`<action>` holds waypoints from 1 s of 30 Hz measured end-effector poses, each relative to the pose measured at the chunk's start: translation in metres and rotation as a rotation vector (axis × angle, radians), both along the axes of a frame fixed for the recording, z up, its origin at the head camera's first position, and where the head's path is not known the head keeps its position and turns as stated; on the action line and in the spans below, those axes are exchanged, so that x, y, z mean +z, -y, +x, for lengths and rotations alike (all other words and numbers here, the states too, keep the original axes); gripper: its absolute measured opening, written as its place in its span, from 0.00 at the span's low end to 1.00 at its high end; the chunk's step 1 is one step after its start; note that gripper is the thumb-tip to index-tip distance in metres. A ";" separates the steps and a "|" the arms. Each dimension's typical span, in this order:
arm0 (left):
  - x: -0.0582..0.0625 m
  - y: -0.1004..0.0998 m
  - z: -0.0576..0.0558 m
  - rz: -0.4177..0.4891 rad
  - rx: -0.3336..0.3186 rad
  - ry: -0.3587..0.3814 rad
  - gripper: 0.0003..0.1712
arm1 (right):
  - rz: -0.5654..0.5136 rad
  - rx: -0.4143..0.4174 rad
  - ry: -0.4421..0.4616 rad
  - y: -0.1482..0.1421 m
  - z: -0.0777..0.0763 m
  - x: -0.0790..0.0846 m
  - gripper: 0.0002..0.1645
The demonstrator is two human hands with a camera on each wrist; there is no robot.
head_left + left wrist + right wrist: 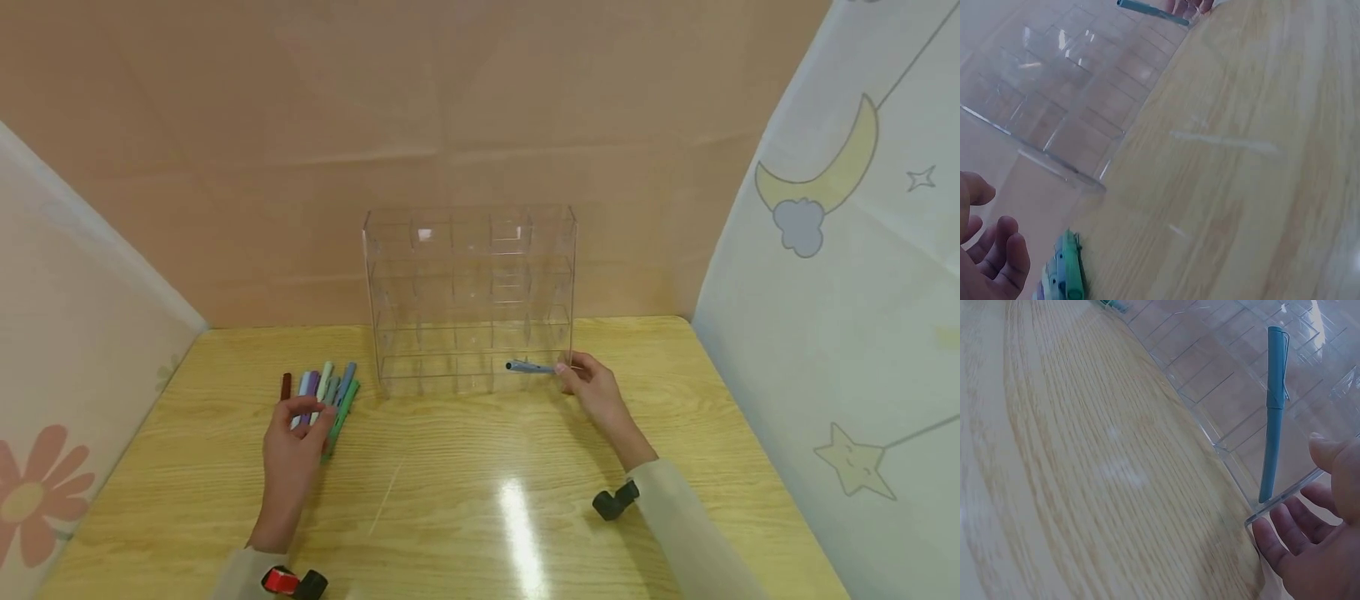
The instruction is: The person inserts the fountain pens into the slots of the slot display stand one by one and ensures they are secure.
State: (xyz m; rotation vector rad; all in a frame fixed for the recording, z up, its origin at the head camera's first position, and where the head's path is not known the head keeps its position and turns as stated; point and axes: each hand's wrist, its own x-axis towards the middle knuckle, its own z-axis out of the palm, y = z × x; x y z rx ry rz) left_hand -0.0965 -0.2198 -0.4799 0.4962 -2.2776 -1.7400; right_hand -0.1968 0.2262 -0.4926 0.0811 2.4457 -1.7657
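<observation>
A clear plastic rack (472, 337) of small compartments stands toward the back of the table. One blue pen (1274, 409), capped and with a clip, lies across the rack's lowest row at the right, one end near the side wall. My right hand (596, 392) grips that side wall, thumb on the pen's side and fingers outside; in the right wrist view the thumb is apart from the pen. On the left, my left hand (294, 437) hovers by a group of pens (345, 387), fingers loosely bent, thumb apart from them, holding nothing.
The loose pens are blue, purple, pale green and green, with a dark red pen (286, 385) at their left. An orange-brown backdrop (300, 167) rises behind the wooden table (427, 492). Patterned white sheets (862, 317) flank both sides.
</observation>
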 end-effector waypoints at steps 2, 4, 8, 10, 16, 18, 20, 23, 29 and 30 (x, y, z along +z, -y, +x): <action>-0.002 0.006 0.002 -0.011 0.011 0.001 0.20 | -0.002 -0.001 -0.003 0.001 0.000 -0.001 0.36; -0.003 0.013 0.002 -0.024 0.030 0.005 0.21 | -0.001 0.001 -0.005 0.001 -0.001 -0.001 0.36; -0.004 0.025 0.000 -0.120 0.067 0.029 0.22 | 0.004 -0.002 -0.010 0.001 -0.001 -0.001 0.36; -0.005 0.030 -0.002 -0.188 0.075 0.037 0.22 | 0.010 -0.002 -0.013 0.000 -0.001 -0.001 0.36; -0.009 0.047 -0.013 -0.326 0.079 0.060 0.25 | 0.015 0.004 -0.018 -0.002 -0.002 -0.002 0.36; -0.010 0.051 -0.017 -0.355 0.083 0.070 0.26 | 0.017 0.003 -0.019 -0.002 -0.002 -0.002 0.37; -0.013 0.056 -0.020 -0.384 0.086 0.075 0.26 | 0.015 0.001 -0.016 -0.001 -0.002 -0.002 0.37; -0.014 0.060 -0.024 -0.403 0.086 0.088 0.26 | 0.013 0.003 -0.012 -0.001 -0.002 -0.002 0.38; -0.013 0.066 -0.028 -0.407 0.078 0.094 0.26 | 0.017 0.004 -0.013 -0.002 -0.002 -0.002 0.38; -0.013 0.067 -0.029 -0.412 0.078 0.094 0.26 | 0.018 0.004 -0.014 -0.002 -0.002 -0.003 0.38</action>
